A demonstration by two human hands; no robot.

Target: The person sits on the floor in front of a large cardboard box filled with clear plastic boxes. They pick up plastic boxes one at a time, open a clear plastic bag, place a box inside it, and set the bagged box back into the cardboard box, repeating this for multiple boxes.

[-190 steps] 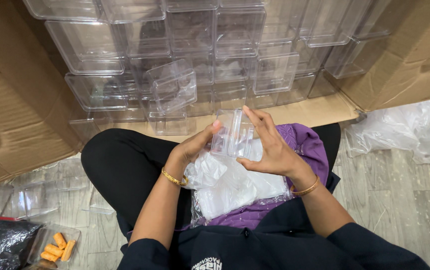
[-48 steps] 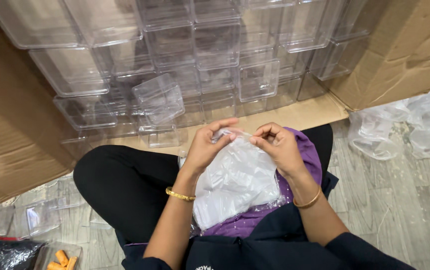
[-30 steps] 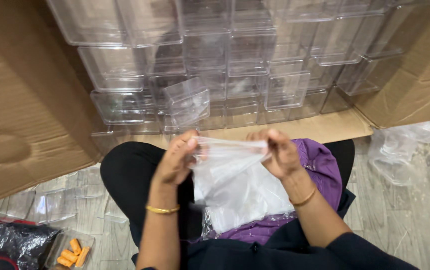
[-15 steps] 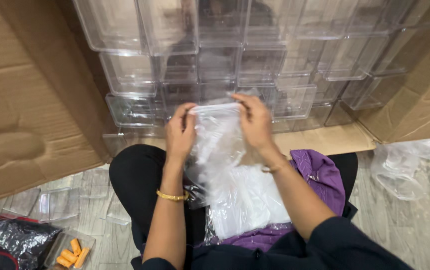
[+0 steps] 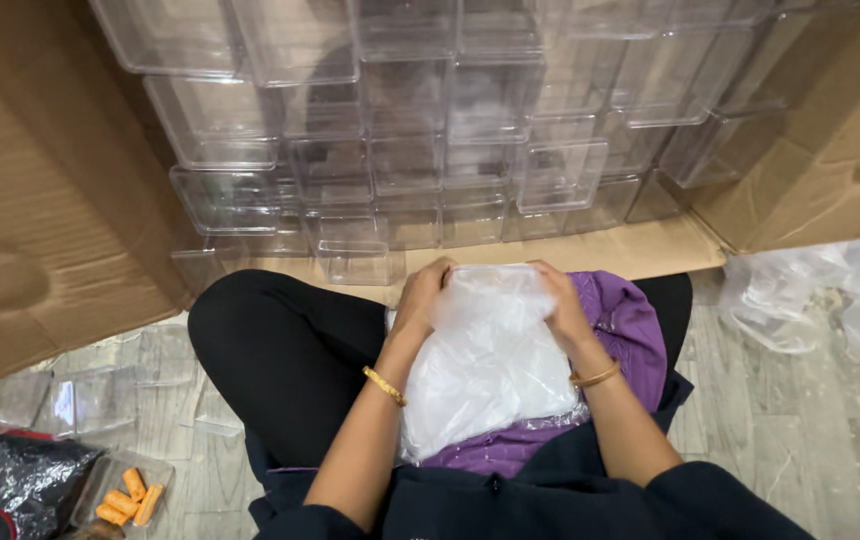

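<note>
- A pale wood-look floor, with an opened cardboard box lying on its side at the far end, its flaps spread left and right.
- Inside the box, clear plastic containers are stacked in rows; they fill the far side.
- The person sits cross-legged near the box, and a stack of thin clear plastic bags rests on the lap over a purple cloth.
- The left hand and the right hand each pinch the far edge of the top bag, one at each corner; each grip is closed on the film.
- The bags look light, soft and slippery, apt to cling together, so I judge the corners the best hold.
- Crumpled clear wrapping lies on the floor at right.
- At near left sit a small tray of orange pieces and a dark foil bag; both lie well apart from the hands.
</note>
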